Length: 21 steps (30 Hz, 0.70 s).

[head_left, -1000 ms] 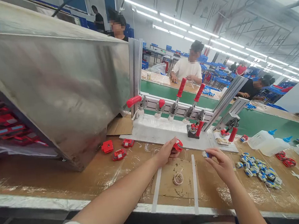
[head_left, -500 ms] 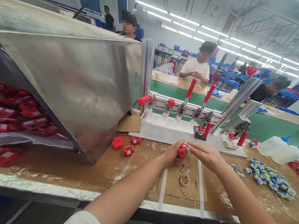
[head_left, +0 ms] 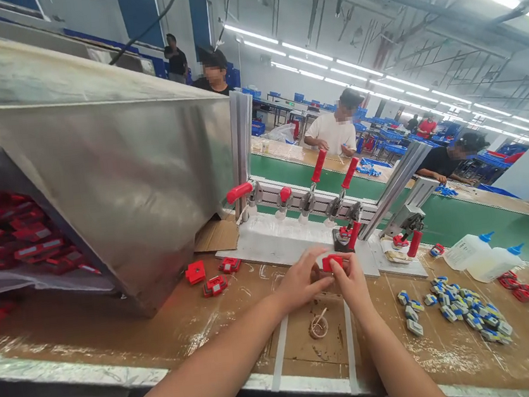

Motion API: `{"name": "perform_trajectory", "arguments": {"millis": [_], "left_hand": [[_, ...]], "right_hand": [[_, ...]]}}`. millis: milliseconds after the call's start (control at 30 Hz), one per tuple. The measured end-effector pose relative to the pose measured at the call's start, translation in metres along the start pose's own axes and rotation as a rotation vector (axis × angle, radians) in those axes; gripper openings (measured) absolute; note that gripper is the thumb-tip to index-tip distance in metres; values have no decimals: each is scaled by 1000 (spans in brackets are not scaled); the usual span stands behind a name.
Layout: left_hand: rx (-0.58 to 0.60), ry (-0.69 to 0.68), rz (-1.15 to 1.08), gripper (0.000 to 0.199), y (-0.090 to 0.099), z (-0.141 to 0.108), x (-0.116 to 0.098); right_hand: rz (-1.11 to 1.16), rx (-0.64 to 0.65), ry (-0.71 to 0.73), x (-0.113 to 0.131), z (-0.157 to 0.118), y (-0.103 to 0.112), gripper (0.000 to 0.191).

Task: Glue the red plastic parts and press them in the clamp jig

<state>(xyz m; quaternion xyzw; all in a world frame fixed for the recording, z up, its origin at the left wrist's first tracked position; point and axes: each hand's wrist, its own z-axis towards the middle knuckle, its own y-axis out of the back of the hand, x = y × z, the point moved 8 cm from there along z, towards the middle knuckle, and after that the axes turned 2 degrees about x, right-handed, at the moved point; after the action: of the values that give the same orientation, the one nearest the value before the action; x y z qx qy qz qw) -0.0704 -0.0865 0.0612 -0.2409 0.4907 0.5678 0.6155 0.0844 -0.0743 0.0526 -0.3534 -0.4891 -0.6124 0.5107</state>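
Observation:
A small red plastic housing [head_left: 331,262] is held between both hands above the cardboard mat. My left hand [head_left: 305,278] grips it from the left, thumb and fingers closed about its end. My right hand [head_left: 351,279] pinches it from the right, with the thumb on its near face. Just behind the hands stands a fixture with red-handled toggle clamps [head_left: 319,165]; another red part sits under one clamp [head_left: 345,235]. Below the hands a small round cup [head_left: 318,326] with a thin stick in it rests on the mat.
Left stands a big metal bin [head_left: 114,177] of red parts, with loose red housings [head_left: 215,285] beside it. To the right lie a pile of blue-and-white parts [head_left: 468,309] and squeeze bottles [head_left: 468,251]. Co-workers [head_left: 333,128] sit across the green-sided bench.
Both hands have turned the red housing and changed their hold; my right fingers, flat before, now pinch it. The camera view has shifted slightly. The co-worker opposite has lowered their hands.

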Motion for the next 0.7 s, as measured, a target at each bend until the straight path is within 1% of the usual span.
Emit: {"name": "perform_trajectory", "arguments": {"millis": [33,100,200,267,333,367,433,467,500,533,600,633,700], "left_hand": [[26,-24,48,53,-3,0,-3],[34,-10,82,44,-7,1,-3],[-38,71,94,38,-7,4,2],[-57,85,95,37,-7,6,2],[-53,90,105,36,-8,10,2],[-47,103,118,36,-8,12,3],[-47,153,156,39,-6,20,8],[-50,179,173,40,-4,26,11],[-51,198,185,41,-3,33,13],[-49,208,196,40,-1,41,15],[-37,205,226,38,1,58,17],[-11,193,239,39,0,67,17],[89,152,249,41,-6,82,17]], "right_hand": [[42,0,-34,-6,-1,0,42],[85,4,-79,-17,-2,-4,42],[113,13,-110,-28,-3,-13,45],[81,31,-114,-30,-1,-13,48],[-20,14,-106,-29,5,0,48],[-94,-32,-102,-26,9,13,47],[-215,-188,-83,-20,22,47,46],[-232,-257,-70,-17,29,63,46],[-219,-295,-56,-14,37,75,47],[-185,-296,-42,-12,46,81,48],[-103,-219,-15,-9,62,82,50],[-74,-179,-3,-7,67,80,51],[-30,-140,24,0,71,77,51]]}}
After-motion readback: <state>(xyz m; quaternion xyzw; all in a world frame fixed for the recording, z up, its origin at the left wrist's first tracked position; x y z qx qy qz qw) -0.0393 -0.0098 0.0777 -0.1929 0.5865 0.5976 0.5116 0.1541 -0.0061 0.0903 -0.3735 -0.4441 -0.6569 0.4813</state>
